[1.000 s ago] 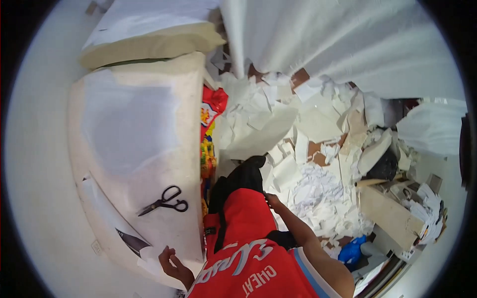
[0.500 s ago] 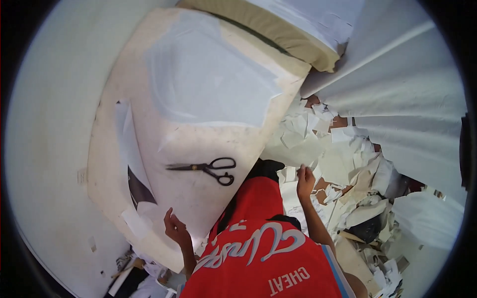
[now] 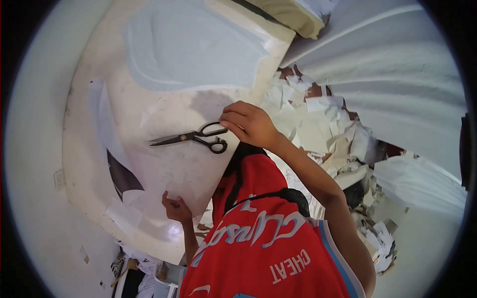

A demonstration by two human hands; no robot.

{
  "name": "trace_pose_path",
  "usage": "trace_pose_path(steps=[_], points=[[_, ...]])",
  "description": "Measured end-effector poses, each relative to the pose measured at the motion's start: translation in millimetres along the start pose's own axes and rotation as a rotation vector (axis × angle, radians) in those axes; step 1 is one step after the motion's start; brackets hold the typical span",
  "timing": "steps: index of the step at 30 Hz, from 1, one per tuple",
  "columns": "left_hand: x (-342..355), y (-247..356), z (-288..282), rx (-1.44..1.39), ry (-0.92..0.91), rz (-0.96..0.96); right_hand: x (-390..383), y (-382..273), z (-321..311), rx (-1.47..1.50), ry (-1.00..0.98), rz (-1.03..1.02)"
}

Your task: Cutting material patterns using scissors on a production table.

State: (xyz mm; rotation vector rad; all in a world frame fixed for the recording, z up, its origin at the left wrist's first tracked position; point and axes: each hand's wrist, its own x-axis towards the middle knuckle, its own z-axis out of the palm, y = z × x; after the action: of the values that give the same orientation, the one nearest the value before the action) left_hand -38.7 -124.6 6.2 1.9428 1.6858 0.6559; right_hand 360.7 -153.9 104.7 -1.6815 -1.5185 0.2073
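Observation:
Black-handled scissors [image 3: 187,137] lie on the pale tabletop [image 3: 164,111], blades pointing left. At their far handle loop is my right hand [image 3: 252,124], with thumb and fingers closed on the loop's edge. My left hand [image 3: 177,209] hovers by the table's near edge, fingers loosely apart and nothing in it. Across the far part of the table lies a large, light grey-blue sheet [image 3: 194,47] with a curved outline. To the left are a curled white strip [image 3: 112,129] and a dark piece [image 3: 121,171] partly under it.
White and cream scraps [image 3: 318,124] are heaped on the floor to the right. White cloth [image 3: 382,84] hangs beyond them. A tan padded roll [image 3: 293,15] sits at the table's far corner. A small pale sheet [image 3: 124,216] lies at the near left edge.
My right hand has come from over the floor scraps to the scissors' handle and closed on it. My left hand stays near the table edge. The whole view has shifted.

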Motion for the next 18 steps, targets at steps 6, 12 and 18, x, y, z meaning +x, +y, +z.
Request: trace_pose_path(steps=[6, 12, 18], points=[[0.2, 7.4, -11.3, 0.12, 0.086, -0.074, -13.9, -29.7, 33.1, -0.015, -0.319, 0.222], [-1.4, 0.1, 1.0, -0.029, 0.218, -0.174, -40.5, -19.7, 69.5, -0.063, -0.534, 0.072], [70.3, 34.4, -23.2, 0.116, 0.532, 0.118, -37.2, -18.2, 62.8, -0.027, -0.618, 0.204]])
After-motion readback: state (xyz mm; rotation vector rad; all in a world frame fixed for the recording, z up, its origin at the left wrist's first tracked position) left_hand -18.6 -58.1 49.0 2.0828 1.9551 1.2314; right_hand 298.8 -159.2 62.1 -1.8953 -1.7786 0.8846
